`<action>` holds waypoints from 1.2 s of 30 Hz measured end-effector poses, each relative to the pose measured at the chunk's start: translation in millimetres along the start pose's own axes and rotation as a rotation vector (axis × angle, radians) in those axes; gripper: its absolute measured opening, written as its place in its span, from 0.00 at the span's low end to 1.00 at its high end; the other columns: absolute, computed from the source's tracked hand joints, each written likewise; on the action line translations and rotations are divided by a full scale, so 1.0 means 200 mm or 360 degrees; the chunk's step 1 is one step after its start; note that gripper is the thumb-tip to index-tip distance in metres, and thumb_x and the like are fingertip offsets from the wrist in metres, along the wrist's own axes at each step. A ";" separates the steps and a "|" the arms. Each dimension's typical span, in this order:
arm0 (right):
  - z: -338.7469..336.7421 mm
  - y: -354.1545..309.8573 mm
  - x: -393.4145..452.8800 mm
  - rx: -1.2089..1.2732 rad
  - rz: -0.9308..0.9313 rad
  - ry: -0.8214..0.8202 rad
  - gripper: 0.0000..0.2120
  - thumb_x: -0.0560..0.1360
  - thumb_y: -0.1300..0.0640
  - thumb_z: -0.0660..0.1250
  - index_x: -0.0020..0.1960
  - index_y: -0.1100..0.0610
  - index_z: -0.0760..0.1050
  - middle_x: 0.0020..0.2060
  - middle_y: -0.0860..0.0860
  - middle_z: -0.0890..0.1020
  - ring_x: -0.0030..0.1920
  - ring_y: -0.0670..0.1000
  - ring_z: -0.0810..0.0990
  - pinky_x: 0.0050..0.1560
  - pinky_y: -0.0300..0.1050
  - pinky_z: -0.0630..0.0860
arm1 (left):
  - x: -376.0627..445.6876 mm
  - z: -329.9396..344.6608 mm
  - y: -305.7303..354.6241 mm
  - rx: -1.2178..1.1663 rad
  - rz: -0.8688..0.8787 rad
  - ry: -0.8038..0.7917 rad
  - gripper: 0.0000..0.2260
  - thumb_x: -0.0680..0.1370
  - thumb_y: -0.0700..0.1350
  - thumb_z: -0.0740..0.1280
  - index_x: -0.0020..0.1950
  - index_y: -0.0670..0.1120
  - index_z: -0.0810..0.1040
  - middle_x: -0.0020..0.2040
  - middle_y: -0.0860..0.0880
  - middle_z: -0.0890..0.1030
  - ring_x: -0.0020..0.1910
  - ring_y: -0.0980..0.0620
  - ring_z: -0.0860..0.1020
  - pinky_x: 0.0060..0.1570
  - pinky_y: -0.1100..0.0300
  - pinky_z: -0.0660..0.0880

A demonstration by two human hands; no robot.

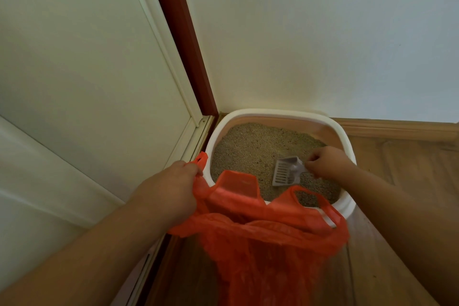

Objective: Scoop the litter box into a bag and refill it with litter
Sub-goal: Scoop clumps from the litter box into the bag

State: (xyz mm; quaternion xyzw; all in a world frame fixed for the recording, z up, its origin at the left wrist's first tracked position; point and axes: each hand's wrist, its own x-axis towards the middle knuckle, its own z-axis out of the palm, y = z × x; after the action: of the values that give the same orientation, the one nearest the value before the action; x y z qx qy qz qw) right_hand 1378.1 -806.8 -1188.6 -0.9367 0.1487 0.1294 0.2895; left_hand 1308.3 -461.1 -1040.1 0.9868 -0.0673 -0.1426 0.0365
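A white litter box (342,136) stands in the corner of the room, filled with sandy beige litter (250,149). A grey slotted scoop (285,171) lies on the litter near the box's right side. My right hand (327,161) is at the scoop's handle, its fingers curled around the handle's end. An orange plastic bag (268,238) hangs open in front of the box, overlapping its near rim. My left hand (173,189) grips the bag's left handle and holds it up.
A white sliding door (87,69) with a dark red frame (181,40) runs along the left. A white wall (323,32) backs the box. Wooden floor (402,166) and a wooden baseboard (397,128) lie to the right.
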 end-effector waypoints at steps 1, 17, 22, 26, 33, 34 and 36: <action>-0.03 0.02 0.01 0.0007 0.0046 0.0018 0.07 0.77 0.55 0.72 0.43 0.58 0.83 0.32 0.52 0.85 0.30 0.47 0.84 0.30 0.40 0.79 | 0.00 0.00 0.00 0.0004 0.0003 0.0000 0.25 0.78 0.40 0.64 0.74 0.55 0.68 0.65 0.52 0.72 0.59 0.50 0.77 0.58 0.52 0.78; -0.08 0.09 -0.11 -0.0944 0.0230 -0.0037 0.11 0.75 0.51 0.68 0.56 0.51 0.78 0.42 0.47 0.80 0.45 0.51 0.82 0.41 0.46 0.79 | 0.04 0.04 0.03 -0.0061 0.0017 0.0066 0.28 0.77 0.38 0.66 0.75 0.56 0.68 0.68 0.52 0.71 0.60 0.51 0.77 0.57 0.54 0.78; -0.06 0.08 -0.11 -0.1052 0.0200 -0.0065 0.11 0.76 0.53 0.67 0.58 0.51 0.78 0.45 0.48 0.80 0.48 0.53 0.83 0.49 0.51 0.82 | 0.03 0.03 0.03 -0.0101 0.0044 0.0088 0.29 0.76 0.38 0.65 0.75 0.57 0.67 0.68 0.53 0.71 0.59 0.50 0.77 0.57 0.51 0.78; -0.06 0.09 -0.11 -0.1160 0.0122 0.0041 0.07 0.75 0.53 0.67 0.54 0.49 0.77 0.40 0.47 0.76 0.47 0.51 0.78 0.51 0.49 0.77 | 0.03 0.03 0.03 -0.0117 0.0050 0.0107 0.29 0.77 0.38 0.65 0.76 0.57 0.66 0.69 0.52 0.69 0.60 0.50 0.77 0.57 0.52 0.78; -0.03 -0.05 -0.09 -0.0673 -0.0287 -0.0193 0.06 0.76 0.49 0.71 0.51 0.49 0.81 0.45 0.47 0.83 0.46 0.48 0.81 0.52 0.48 0.82 | 0.03 0.01 0.03 -0.0142 0.0077 0.0143 0.29 0.77 0.39 0.65 0.76 0.56 0.66 0.70 0.52 0.69 0.60 0.48 0.77 0.57 0.49 0.78; -0.03 -0.07 -0.09 -0.0641 -0.0314 -0.0257 0.08 0.76 0.48 0.71 0.53 0.49 0.81 0.47 0.47 0.84 0.47 0.48 0.81 0.53 0.47 0.82 | 0.03 0.01 0.04 -0.0146 0.0080 0.0152 0.29 0.77 0.39 0.65 0.76 0.56 0.66 0.70 0.52 0.69 0.60 0.48 0.77 0.57 0.49 0.78; -0.01 -0.11 -0.10 -0.0651 -0.0359 -0.0361 0.14 0.77 0.49 0.71 0.62 0.49 0.80 0.55 0.48 0.84 0.54 0.49 0.82 0.57 0.46 0.80 | 0.03 0.01 0.04 -0.0160 0.0091 0.0167 0.29 0.77 0.39 0.65 0.76 0.56 0.66 0.70 0.52 0.69 0.60 0.49 0.77 0.58 0.49 0.78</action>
State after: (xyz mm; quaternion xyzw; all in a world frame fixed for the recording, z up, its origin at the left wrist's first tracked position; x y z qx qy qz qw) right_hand 1366.8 -787.5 -1168.9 -0.9659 -0.0195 0.2280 0.1215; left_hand 1313.2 -471.0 -1043.7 0.9875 -0.0862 -0.0927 0.0936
